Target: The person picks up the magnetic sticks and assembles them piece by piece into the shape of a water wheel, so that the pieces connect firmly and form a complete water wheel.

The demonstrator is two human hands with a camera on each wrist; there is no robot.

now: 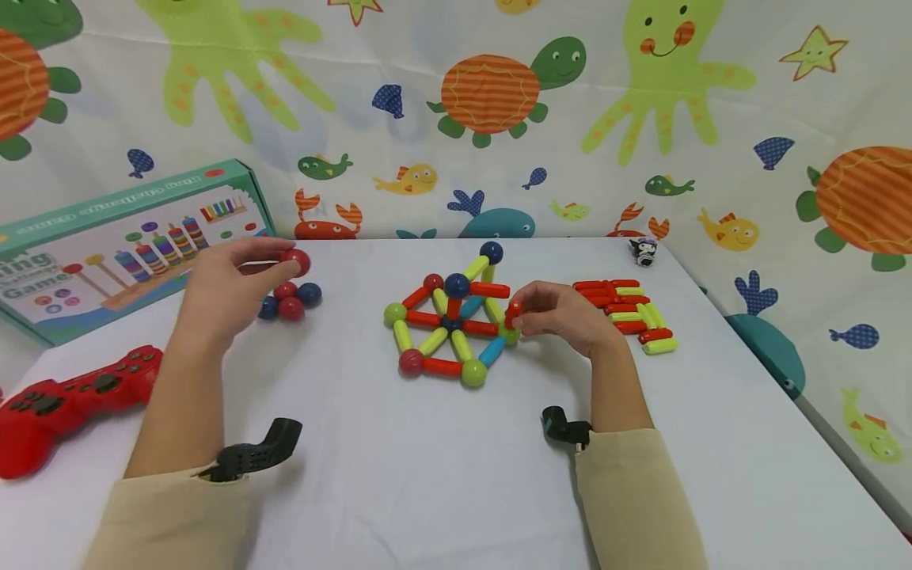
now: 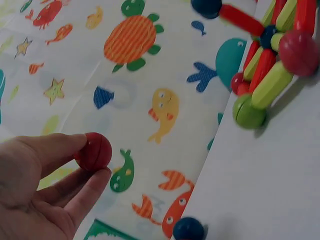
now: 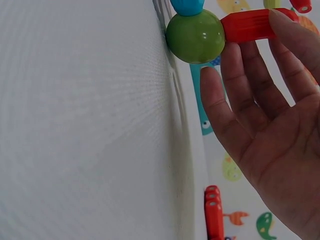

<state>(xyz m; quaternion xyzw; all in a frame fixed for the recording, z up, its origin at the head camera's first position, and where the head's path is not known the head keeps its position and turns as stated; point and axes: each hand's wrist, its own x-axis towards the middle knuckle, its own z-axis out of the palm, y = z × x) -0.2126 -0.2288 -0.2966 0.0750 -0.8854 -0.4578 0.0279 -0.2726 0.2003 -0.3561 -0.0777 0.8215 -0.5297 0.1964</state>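
While the left hand (image 1: 226,283) pinches a red ball (image 1: 295,261), the right hand (image 1: 563,317) grips a red rod (image 1: 511,313).

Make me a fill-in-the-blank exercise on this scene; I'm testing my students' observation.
1. The left hand pinches a glossy round ball coloured ____.
2. The right hand holds a red plastic rod joined to a shiny ____ ball.
3. The red plastic game controller lies at the table's ____ edge.

Missing words: red; green; left
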